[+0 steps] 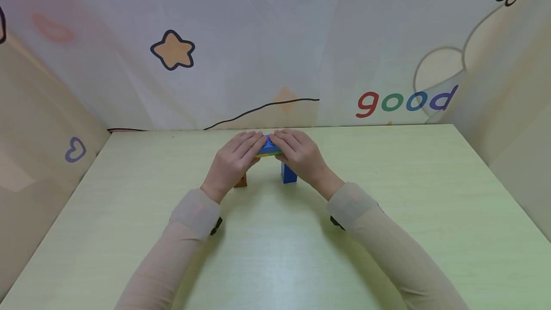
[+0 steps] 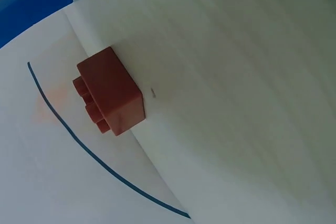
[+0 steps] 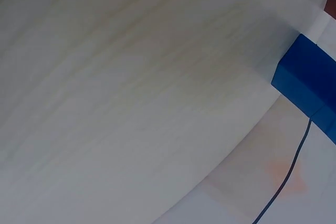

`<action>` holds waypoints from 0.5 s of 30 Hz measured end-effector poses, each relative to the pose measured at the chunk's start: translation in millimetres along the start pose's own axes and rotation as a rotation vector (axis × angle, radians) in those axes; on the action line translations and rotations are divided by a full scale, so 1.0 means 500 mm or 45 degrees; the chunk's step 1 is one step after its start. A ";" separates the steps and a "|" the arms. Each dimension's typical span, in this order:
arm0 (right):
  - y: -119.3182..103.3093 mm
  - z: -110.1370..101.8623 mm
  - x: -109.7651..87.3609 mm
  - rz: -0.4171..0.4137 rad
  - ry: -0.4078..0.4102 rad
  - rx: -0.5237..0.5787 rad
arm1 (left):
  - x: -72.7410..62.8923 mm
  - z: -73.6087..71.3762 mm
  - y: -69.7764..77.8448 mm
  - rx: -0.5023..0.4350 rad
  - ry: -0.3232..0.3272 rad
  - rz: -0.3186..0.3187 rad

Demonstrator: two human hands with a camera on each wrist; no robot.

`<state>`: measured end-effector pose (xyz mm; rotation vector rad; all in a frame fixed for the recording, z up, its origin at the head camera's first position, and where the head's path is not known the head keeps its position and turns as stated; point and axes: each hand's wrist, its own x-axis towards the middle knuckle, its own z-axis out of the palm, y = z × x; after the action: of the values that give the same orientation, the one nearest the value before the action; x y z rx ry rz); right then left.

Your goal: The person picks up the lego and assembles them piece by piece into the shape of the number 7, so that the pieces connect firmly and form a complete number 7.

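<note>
My left hand point(image 1: 234, 159) and right hand point(image 1: 304, 155) meet over a blue building brick point(image 1: 269, 147), each gripping one end with the thumb underneath. Along its lower edge show a yellow strip point(image 1: 260, 155) and a green strip point(image 1: 274, 153). Below my left hand, a reddish-brown brick point(image 2: 113, 93) with studs on top stands on the table; in the head view only its lower part point(image 1: 242, 182) shows. An upright blue block point(image 1: 289, 174) stands below my right hand, its top hidden by the fingers. Whether the held piece touches it cannot be told.
The pale wooden table point(image 1: 267, 262) runs back to a printed cloth point(image 1: 258, 37) hanging behind it. More cloth hangs along the left and right sides. A blue block's side point(image 3: 307, 80) appears at the edge of the right wrist view.
</note>
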<state>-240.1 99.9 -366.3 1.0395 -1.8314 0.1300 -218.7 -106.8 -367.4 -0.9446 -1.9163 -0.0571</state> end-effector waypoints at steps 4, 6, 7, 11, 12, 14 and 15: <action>-0.001 0.000 0.002 0.013 -0.004 -0.007 | 0.000 0.000 0.001 -0.025 -0.042 -0.048; -0.002 -0.001 0.004 0.021 -0.014 -0.015 | 0.002 -0.002 0.000 -0.082 -0.084 -0.094; -0.002 -0.001 0.005 0.026 -0.020 -0.017 | 0.002 -0.003 -0.001 -0.118 -0.107 -0.123; -0.004 -0.003 0.005 0.058 -0.064 0.003 | 0.002 -0.008 -0.001 -0.253 -0.200 -0.260; -0.005 -0.003 0.005 0.072 -0.079 0.022 | 0.000 -0.009 -0.001 -0.282 -0.226 -0.293; -0.004 -0.004 0.003 0.108 -0.117 0.088 | -0.001 -0.011 -0.001 -0.318 -0.261 -0.339; -0.003 -0.004 0.002 0.136 -0.140 0.138 | -0.002 -0.012 -0.001 -0.335 -0.276 -0.356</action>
<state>-237.8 99.5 -364.7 1.0406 -1.9990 0.2427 -214.1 -110.1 -364.8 -0.8735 -2.2721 -0.3935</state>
